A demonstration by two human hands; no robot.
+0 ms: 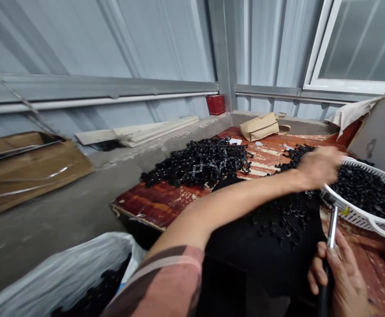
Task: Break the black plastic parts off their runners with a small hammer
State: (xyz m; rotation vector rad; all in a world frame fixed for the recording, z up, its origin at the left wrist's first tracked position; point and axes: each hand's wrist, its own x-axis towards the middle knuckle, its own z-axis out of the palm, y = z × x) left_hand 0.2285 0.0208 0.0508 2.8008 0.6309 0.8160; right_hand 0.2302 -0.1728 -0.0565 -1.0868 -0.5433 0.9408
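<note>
Both hands were busy: my left hand [318, 165] reached over the white basket [371, 218], its grip unclear, while my right hand [339, 279] gripped a hammer [331, 229].

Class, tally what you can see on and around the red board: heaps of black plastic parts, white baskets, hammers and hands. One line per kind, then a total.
Heaps of black plastic parts: 2
White basket: 1
Hammer: 1
Hands, left hand and right hand: 2
Total: 6

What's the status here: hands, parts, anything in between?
Left hand reaching over white basket of black parts, blurred, grip unclear. Right hand shut on hammer. Loose parts pile on red board.
</note>
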